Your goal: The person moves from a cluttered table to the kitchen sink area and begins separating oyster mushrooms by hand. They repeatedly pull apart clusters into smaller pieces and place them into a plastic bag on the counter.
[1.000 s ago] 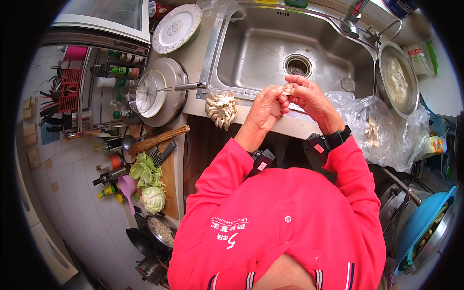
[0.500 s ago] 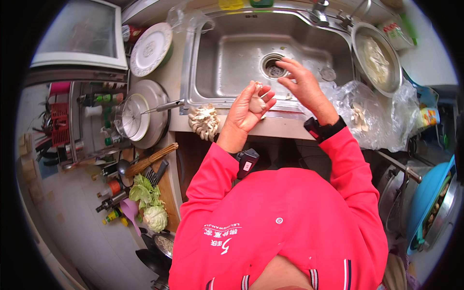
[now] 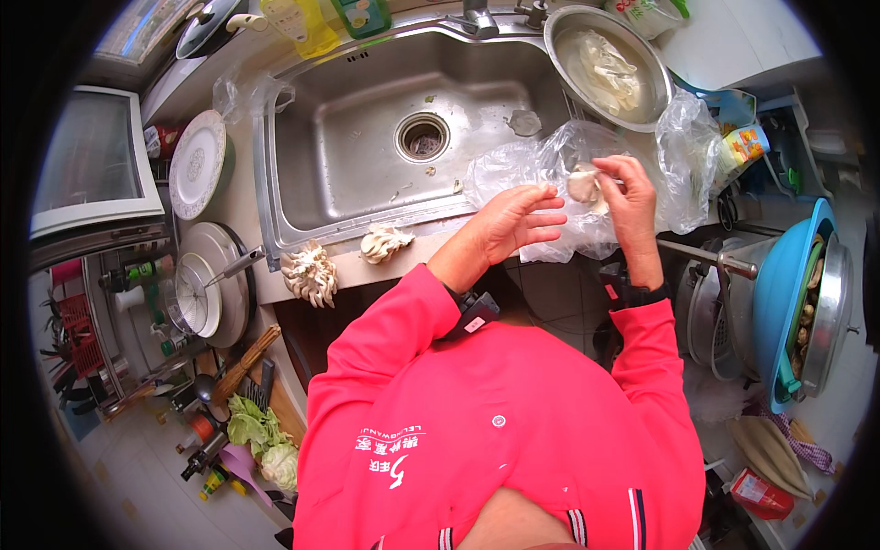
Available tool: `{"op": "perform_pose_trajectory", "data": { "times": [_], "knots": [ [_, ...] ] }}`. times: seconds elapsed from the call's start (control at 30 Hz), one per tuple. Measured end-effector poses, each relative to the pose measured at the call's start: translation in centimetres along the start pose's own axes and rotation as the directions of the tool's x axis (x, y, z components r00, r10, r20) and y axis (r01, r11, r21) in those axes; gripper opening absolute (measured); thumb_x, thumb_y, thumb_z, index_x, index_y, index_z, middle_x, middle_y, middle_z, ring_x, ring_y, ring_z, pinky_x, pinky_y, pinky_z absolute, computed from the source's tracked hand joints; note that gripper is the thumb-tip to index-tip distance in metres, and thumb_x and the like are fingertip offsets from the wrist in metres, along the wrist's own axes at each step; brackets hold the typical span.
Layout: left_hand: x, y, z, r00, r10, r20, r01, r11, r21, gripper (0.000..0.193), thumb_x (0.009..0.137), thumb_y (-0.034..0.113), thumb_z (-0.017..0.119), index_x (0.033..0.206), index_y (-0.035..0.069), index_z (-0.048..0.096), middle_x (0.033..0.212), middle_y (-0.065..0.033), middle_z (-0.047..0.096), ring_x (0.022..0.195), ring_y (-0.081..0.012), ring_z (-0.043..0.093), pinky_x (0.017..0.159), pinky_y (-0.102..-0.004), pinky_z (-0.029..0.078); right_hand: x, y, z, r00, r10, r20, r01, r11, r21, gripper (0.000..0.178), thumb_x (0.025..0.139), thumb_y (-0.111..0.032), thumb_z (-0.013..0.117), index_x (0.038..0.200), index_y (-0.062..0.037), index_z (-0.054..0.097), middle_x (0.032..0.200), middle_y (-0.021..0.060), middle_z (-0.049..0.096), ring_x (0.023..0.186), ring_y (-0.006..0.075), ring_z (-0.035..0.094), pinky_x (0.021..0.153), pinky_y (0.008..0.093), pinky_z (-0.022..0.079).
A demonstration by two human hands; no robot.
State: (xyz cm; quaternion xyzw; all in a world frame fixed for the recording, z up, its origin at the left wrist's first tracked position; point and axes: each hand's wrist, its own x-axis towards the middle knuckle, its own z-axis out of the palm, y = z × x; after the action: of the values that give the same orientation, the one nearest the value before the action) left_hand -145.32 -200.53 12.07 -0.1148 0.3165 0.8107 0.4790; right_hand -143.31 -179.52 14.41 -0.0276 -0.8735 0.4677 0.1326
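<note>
My left hand [image 3: 513, 223] is held over the front rim of the sink, palm turned up and fingers apart, with nothing in it. To its right, my right hand [image 3: 631, 197] bends its fingers and thumb around a pale mushroom piece [image 3: 584, 186], just above a clear plastic bag [image 3: 573, 234] spread over the sink's front right corner. A small clump of white mushrooms [image 3: 385, 243] lies on the front counter edge. Left of it sits a larger mushroom clump [image 3: 310, 273] with many stems.
The steel sink [image 3: 339, 137] has scraps near its drain [image 3: 423, 137]. A metal basin [image 3: 600, 14] with pale food in liquid stands at its right back. Plates [image 3: 197, 163] and a wire skimmer [image 3: 240, 266] are at left; a cabbage [image 3: 280, 466] lies lower left, a blue basin [image 3: 779, 312] right.
My head view has swung to the right. My left hand no longer holds the white mushroom piece. My right hand has moved from above the sink to the plastic bag. A second clump now shows.
</note>
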Motion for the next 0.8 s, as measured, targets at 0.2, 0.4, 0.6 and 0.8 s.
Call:
{"op": "perform_pose_trajectory", "data": {
  "times": [0.2,0.4,0.6,0.8],
  "knots": [
    [-0.5,1.5,-0.1,0.981,0.187,-0.058,-0.171,0.964,0.205,0.030,0.092,0.026,0.061,0.109,0.001,0.060,0.111,-0.0126,0.062,0.104,-0.0247,0.061,0.088,-0.0373,0.052,0.7,6.3,-2.1,0.991,0.111,0.075,-0.103,0.989,-0.103,0.029,0.083,0.000,0.059,0.110,-0.0051,0.065,0.106,0.0083,0.065,0.091,0.0188,0.063,0.079,0.0285,0.050],
    [-9.3,5.0,-6.1,0.797,0.546,-0.259,-0.444,0.819,0.363,0.017,0.092,0.022,0.062,0.091,0.005,0.065,0.089,-0.0069,0.066,0.085,-0.0179,0.065,0.072,-0.0301,0.053,1.1,1.7,-2.1,0.998,0.055,0.019,-0.052,0.990,-0.131,0.016,0.086,0.000,0.060,0.101,-0.0010,0.066,0.091,0.0037,0.064,0.083,0.0094,0.060,0.076,0.0228,0.047],
    [-15.3,2.9,-12.8,0.324,0.725,-0.608,-0.452,0.683,0.574,0.016,0.090,0.023,0.064,0.098,0.009,0.066,0.095,-0.0009,0.067,0.089,-0.0093,0.061,0.077,-0.0244,0.045,-1.3,-6.1,8.4,0.938,-0.110,0.327,0.109,0.994,0.021,0.013,0.083,-0.010,0.068,0.095,-0.0045,0.066,0.085,0.0073,0.061,0.073,0.0191,0.061,0.066,0.0285,0.048],
    [-15.2,-1.3,-14.8,0.256,0.657,-0.709,-0.362,0.745,0.560,0.031,0.089,0.014,0.062,0.116,-0.001,0.057,0.111,-0.0073,0.059,0.100,-0.0124,0.054,0.087,-0.0252,0.044,-4.8,-7.9,18.4,0.757,-0.169,0.632,0.189,0.981,0.036,0.031,0.078,-0.015,0.070,0.107,-0.0111,0.062,0.104,0.0067,0.060,0.087,0.0289,0.062,0.072,0.0385,0.050]
  ]
}}
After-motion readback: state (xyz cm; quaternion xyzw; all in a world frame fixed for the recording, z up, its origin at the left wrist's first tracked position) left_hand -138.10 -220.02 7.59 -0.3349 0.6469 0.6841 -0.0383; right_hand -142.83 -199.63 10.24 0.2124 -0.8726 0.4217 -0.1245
